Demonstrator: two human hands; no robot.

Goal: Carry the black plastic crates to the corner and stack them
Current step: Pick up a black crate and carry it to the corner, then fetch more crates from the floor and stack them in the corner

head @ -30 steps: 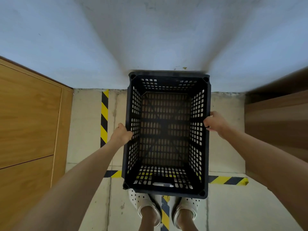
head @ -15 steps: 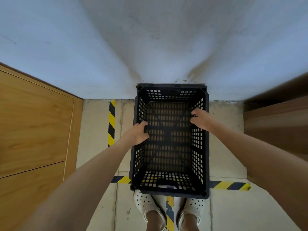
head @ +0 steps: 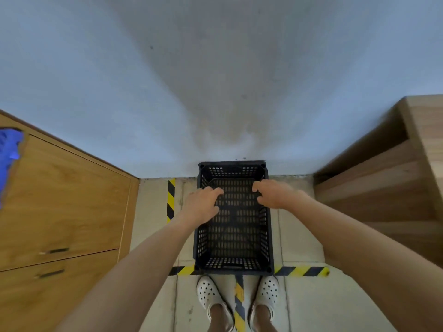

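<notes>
Crate sits against the wall between cabinets, below both hands' loosely curled, empty fingers.

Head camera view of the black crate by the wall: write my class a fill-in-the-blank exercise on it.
1. The black plastic crate stands on the floor with its far end against the ___.
2. The striped floor tape is yellow and ___.
3. The left hand and right hand hold ___.
4. The person wears white ___ with holes.

Missing words: wall; black; nothing; clogs
</notes>
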